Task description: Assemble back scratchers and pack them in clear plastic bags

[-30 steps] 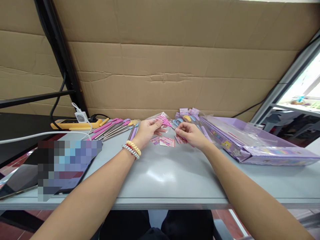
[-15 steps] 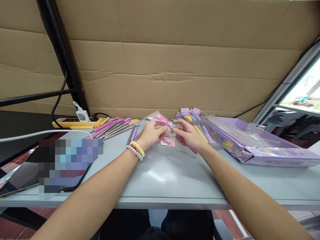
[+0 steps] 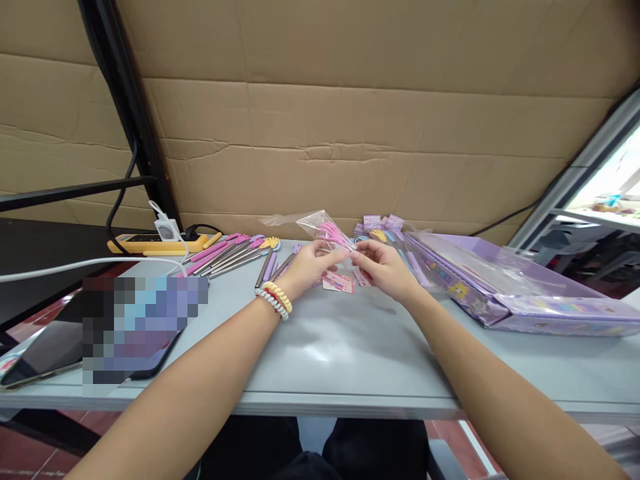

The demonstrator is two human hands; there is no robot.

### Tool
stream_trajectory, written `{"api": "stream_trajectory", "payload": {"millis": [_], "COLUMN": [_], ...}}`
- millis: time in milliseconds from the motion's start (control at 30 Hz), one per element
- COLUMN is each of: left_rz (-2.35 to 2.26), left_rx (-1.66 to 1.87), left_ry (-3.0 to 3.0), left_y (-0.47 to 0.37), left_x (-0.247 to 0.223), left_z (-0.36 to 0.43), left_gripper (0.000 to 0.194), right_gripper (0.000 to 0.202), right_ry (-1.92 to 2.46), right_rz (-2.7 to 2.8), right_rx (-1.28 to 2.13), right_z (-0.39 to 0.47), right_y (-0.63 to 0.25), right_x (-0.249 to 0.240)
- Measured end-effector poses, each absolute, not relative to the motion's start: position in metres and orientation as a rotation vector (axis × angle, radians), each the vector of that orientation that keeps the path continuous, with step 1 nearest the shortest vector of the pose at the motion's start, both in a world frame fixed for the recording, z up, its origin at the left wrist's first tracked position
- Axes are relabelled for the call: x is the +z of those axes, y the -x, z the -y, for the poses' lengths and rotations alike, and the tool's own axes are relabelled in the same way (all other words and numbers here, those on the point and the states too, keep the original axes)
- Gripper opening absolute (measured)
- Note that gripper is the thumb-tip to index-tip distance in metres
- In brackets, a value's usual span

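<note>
Between my two hands is a clear plastic bag with a pink hand-shaped back scratcher inside. My left hand pinches the bag's near end from the left. From the right, my right hand closes its thumb and fingers on the same end. The scratcher's handle is hidden by the hands. Below them, small printed cards lie on the table. Left of my left hand, several loose back scratchers with metal rods and coloured grips are spread out. Bagged scratchers with card tops lie beyond my right hand.
An open purple display box stands at the right on the grey table. At the left are a yellow power strip with a charger and white cable, and phones. A cardboard wall closes off the back.
The bag now covers the pink scratcher head and points up and left, higher than before. The pink grip that showed under my right hand is no longer visible there.
</note>
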State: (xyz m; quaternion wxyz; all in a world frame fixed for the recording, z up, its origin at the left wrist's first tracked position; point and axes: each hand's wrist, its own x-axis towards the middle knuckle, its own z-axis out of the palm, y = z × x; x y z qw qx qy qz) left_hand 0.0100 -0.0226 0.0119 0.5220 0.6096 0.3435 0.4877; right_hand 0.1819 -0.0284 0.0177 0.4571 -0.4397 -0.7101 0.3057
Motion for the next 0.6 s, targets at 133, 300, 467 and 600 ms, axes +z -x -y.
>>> {"api": "stream_trajectory", "payload": {"millis": [133,300,467,600], "left_rz": [-0.717,-0.553,-0.56,-0.541], "left_rx": [1.301,1.469,1.643,1.673], "left_ry": [-1.26,-1.126,-0.928,-0.903], "left_y": [-0.007,-0.004,0.016,0.025], "left_x": [0.015,0.021,0.032,0.034], "left_z": [0.018,0.013,0.006,0.003], "left_gripper": [0.031,0.023,0.017,0.016], "right_gripper": [0.033,0.04,0.038,0.033], "right_ry": [1.105,1.171,1.242,1.277], "right_rz": [1.908,1.952,1.928,1.94], "right_rx": [0.589,0.693,0.791,0.76], "right_z": [0.028,0.028,0.023,0.018], "right_y": [-0.182,-0.181,-0.19,-0.194], "right_x": [0.014,0.012,0.014,0.012]}}
